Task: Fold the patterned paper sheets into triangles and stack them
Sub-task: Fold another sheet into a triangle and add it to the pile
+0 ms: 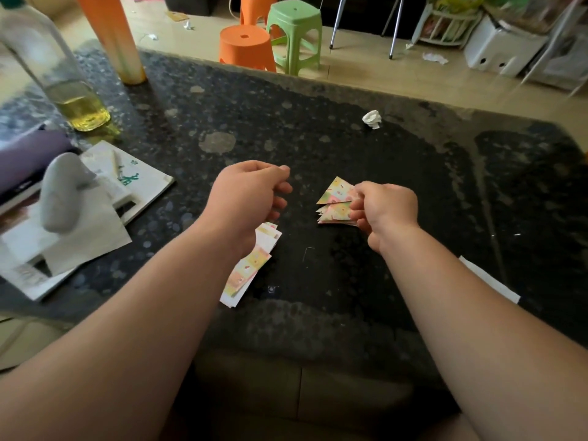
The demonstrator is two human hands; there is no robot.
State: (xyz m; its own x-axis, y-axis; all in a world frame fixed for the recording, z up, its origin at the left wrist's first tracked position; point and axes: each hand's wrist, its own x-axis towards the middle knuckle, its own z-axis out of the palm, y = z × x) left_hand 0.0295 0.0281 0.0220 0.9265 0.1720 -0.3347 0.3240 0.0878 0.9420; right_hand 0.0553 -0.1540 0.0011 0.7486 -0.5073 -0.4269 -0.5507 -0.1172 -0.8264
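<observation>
A folded patterned paper triangle [338, 190] sits between the fingers of my right hand [383, 209], just above a small stack of folded triangles [334, 215] on the dark table [318, 138]. The hand covers the right side of that stack. A pile of unfolded patterned paper sheets [249, 268] lies left of centre, partly under my left wrist. My left hand [251, 194] hovers above that pile with fingers loosely curled and nothing in them.
A glass bottle of yellow liquid [60, 78] and an orange cylinder [111, 36] stand at the back left. Books and papers with a grey object [60, 192] fill the left side. A crumpled white paper ball [372, 119] lies farther back. Plastic stools [270, 43] stand beyond the table.
</observation>
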